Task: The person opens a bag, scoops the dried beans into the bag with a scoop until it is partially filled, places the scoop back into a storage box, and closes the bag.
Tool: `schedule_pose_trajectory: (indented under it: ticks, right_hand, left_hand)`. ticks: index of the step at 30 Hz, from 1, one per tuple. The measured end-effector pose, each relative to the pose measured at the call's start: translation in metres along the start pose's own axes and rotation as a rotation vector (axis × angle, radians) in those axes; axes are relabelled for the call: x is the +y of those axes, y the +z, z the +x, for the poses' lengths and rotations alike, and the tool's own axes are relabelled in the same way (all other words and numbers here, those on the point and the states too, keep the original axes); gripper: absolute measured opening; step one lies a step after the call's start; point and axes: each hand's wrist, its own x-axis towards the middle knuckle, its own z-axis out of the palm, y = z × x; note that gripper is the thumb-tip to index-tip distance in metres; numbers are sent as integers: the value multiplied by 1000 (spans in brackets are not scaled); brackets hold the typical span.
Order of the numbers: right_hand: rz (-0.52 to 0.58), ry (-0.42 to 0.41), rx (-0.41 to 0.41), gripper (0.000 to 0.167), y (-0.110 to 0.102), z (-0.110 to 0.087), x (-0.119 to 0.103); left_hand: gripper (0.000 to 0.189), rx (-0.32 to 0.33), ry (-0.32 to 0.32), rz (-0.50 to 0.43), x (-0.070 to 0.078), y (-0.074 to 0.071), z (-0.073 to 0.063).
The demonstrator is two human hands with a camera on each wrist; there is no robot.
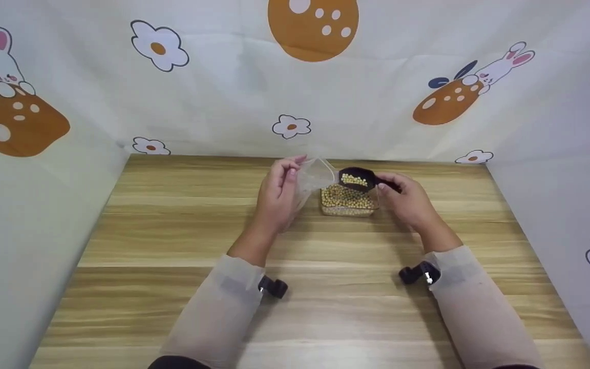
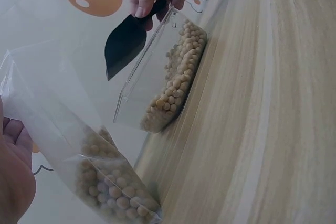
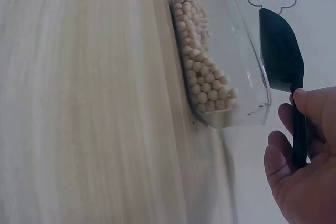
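Note:
In my right hand (image 1: 408, 201) I grip the handle of a black scoop (image 3: 281, 48), which carries some round yellowish beans (image 1: 354, 180) in its bowl. The scoop hovers above a clear rectangular container (image 2: 137, 77) part filled with the same beans. With my left hand (image 1: 277, 197) I hold a clear plastic bag (image 2: 47, 93) near its top, its mouth facing the scoop's tip. More beans (image 2: 118, 187) lie in the bottom of the bag, as the left wrist view shows. My left fingers are partly cut off in that view.
The container stands on a wood-grain table (image 1: 325, 297) near its far edge. A white cloth (image 1: 213, 102) printed with rabbits, oranges and flowers hangs behind the table and along both sides. Small black cameras (image 1: 274, 287) are strapped to both wrists.

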Motion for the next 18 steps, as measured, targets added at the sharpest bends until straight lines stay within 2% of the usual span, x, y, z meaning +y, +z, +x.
schedule_pose_trajectory:
  ticks: [10, 18]
  right_hand:
    - [3, -15, 52, 36, -12, -3, -22]
    - [16, -71, 47, 36, -17, -7, -46]
  left_hand:
    - [16, 0, -9, -20, 0, 0, 1]
    - [16, -6, -14, -45, -1, -1, 1]
